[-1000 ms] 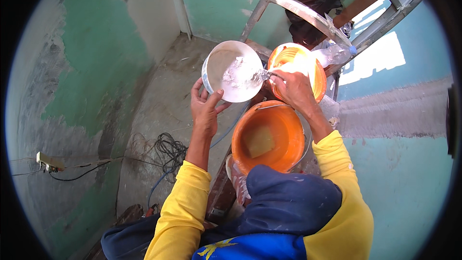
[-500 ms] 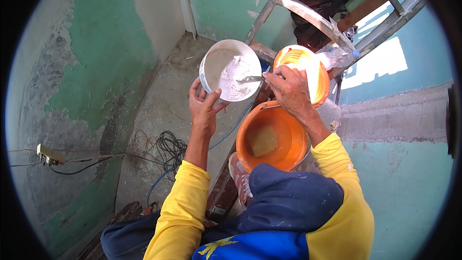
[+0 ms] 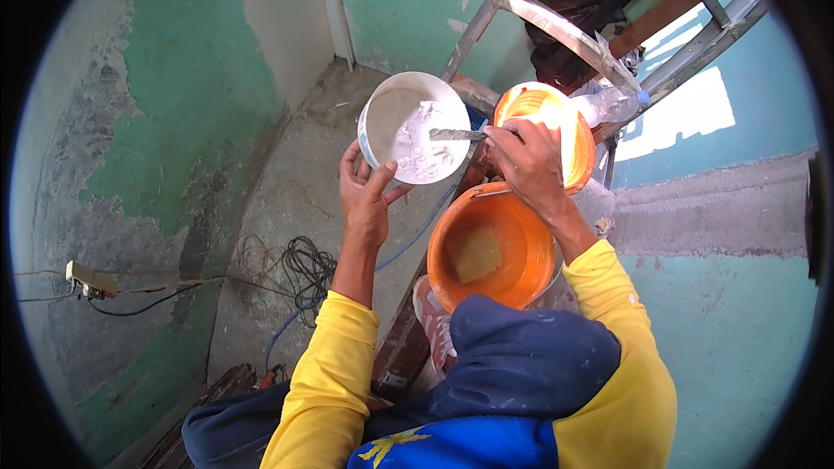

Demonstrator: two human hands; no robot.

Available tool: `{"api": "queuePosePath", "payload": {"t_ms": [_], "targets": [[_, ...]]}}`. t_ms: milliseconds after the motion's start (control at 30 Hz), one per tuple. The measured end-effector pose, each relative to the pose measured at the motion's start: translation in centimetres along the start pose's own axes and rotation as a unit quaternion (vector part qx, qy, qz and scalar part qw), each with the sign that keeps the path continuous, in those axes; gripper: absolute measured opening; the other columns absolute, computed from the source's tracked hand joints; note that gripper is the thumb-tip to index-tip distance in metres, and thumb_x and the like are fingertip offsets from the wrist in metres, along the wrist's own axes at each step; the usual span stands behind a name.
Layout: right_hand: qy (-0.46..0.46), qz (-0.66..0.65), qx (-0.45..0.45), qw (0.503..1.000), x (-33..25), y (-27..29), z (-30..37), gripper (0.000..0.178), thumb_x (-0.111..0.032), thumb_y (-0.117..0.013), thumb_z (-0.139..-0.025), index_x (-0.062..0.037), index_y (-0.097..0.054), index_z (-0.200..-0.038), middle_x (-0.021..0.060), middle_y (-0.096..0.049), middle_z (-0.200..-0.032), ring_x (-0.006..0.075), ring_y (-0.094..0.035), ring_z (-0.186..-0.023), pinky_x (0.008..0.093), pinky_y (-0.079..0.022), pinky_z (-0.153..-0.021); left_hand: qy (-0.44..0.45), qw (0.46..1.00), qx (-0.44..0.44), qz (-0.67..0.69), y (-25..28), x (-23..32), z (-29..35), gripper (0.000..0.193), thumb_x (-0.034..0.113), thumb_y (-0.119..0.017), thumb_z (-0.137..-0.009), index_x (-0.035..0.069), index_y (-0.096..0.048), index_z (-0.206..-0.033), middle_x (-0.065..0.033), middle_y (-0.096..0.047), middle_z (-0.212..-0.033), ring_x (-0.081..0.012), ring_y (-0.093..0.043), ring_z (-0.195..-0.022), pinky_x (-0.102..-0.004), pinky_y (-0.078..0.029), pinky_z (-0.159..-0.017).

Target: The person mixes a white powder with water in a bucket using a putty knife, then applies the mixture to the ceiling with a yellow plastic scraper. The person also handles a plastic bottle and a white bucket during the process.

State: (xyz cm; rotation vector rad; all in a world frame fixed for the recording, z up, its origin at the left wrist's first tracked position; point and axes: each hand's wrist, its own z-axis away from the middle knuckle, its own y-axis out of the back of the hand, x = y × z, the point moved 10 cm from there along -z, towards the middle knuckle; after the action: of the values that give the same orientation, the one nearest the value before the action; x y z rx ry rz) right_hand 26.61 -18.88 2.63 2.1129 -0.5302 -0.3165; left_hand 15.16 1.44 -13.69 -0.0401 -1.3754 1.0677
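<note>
A white round tub [image 3: 382, 126] with white powder [image 3: 423, 149] heaped on its right side is tilted toward me. Its lower left rim rests in my left hand [image 3: 367, 187], the thumb over the edge and the fingers behind. My right hand [image 3: 528, 161] is closed on the handle of a putty knife [image 3: 456, 135], whose narrow grey blade reaches over the powder. Beneath my right forearm stands an orange bucket [image 3: 447, 282] with a pale yellowish block or patch at its bottom. A second orange bucket [image 3: 584, 156], in bright sunlight, is just beyond my right hand.
A metal ladder [image 3: 556, 22] leans at the far right, near a black plastic bag [image 3: 578, 0]. A clear plastic bottle [image 3: 608, 104] lies by the sunlit bucket. Coiled black cable [image 3: 308, 269] rests on the floor, left. A small junction box [image 3: 89, 280] hangs along the peeling green wall.
The putty knife's blade has lifted slightly out of the powder and now lies more level. My right hand has shifted a little; the tub has barely moved.
</note>
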Motion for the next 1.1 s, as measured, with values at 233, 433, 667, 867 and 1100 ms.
{"api": "queuePosePath", "payload": {"t_ms": [233, 433, 667, 867, 1100], "targets": [[-0.013, 0.050, 0.034, 0.998, 1.2, -0.7, 1.5, 0.029, -0.016, -0.082, -0.089, -0.0182, -0.078, -0.117, 0.0000, -0.066, -0.102, 0.0234, -0.062, -0.094, 0.0464, -0.044, -0.083, 0.004, 1.000, 0.006, 0.000, -0.1, 0.1, 0.1, 0.085, 0.008, -0.078, -0.091, 0.005, -0.027, -0.159, -0.0180, -0.060, -0.149, -0.0308, -0.067, -0.128, -0.0512, -0.066, -0.092], [-0.035, 0.042, 0.029, 0.998, 1.8, -1.5, 1.6, 0.026, -0.017, -0.081, -0.093, -0.0187, -0.078, -0.118, 0.0000, -0.065, -0.101, 0.0237, -0.062, -0.094, 0.0489, -0.046, -0.087, 0.005, 1.000, 0.003, 0.001, -0.1, 0.0, 0.1, 0.085, 0.008, -0.078, -0.092, 0.005, -0.026, -0.159, -0.0184, -0.059, -0.150, -0.0309, -0.067, -0.128, -0.0512, -0.067, -0.091], [-0.169, -0.105, -0.059, 0.978, 5.4, -3.1, 2.6, 0.029, -0.017, -0.076, -0.096, -0.0071, -0.074, -0.123, 0.0189, -0.074, -0.110, 0.0377, -0.070, -0.092, 0.0527, -0.053, -0.086, 0.011, 1.000, -0.001, 0.004, -0.3, -0.8, -0.2, 0.084, 0.008, -0.078, -0.092, 0.005, -0.026, -0.159, -0.0177, -0.059, -0.150, -0.0309, -0.067, -0.128, -0.0517, -0.067, -0.090], [-0.338, -0.018, -0.065, 0.939, 18.7, -1.3, 6.8, 0.029, -0.022, -0.065, -0.098, -0.0056, -0.075, -0.119, 0.0173, -0.077, -0.115, 0.0380, -0.073, -0.108, 0.0593, -0.046, -0.100, -0.006, 1.000, 0.013, -0.018, 0.8, -0.4, 0.0, 0.079, 0.010, -0.072, -0.097, 0.008, -0.025, -0.159, -0.0194, -0.055, -0.152, -0.0347, -0.066, -0.130, -0.0570, -0.066, -0.094], [-0.252, 0.240, -0.298, 0.889, 28.7, -12.8, 16.5, 0.018, -0.016, -0.070, -0.088, -0.0147, -0.081, -0.102, 0.0094, -0.081, -0.094, 0.0313, -0.077, -0.096, 0.0490, -0.050, -0.097, 0.012, 1.000, 0.009, 0.005, 0.1, -1.2, 0.0, 0.084, 0.008, -0.077, -0.094, 0.006, -0.025, -0.160, -0.0182, -0.056, -0.152, -0.0333, -0.065, -0.131, -0.0560, -0.066, -0.094]]}}
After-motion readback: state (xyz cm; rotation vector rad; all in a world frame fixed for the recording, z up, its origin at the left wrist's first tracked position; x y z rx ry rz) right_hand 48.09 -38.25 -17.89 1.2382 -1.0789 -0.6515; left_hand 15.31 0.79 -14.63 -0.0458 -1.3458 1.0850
